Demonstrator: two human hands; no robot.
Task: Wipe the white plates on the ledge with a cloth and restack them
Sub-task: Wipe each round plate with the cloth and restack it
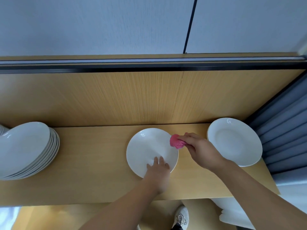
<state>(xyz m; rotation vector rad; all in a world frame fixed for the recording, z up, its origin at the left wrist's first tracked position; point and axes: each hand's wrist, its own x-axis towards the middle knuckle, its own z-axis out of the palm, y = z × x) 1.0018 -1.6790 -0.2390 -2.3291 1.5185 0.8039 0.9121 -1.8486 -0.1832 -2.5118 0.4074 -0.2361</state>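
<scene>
Plate (pixel 149 150) lies flat on the bench (pixel 93 163), under the left grip (pixel 158 170), whose straight fingers press its near rim; right grip (pixel 199 147) pinches a pink cloth (pixel 177 143) against the rim beside it.

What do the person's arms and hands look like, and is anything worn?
Both are bare: the left hand and right hand wear no gloves, and no ring, watch or band shows. The left forearm and right forearm show no sleeve up to the frame edge.
</scene>
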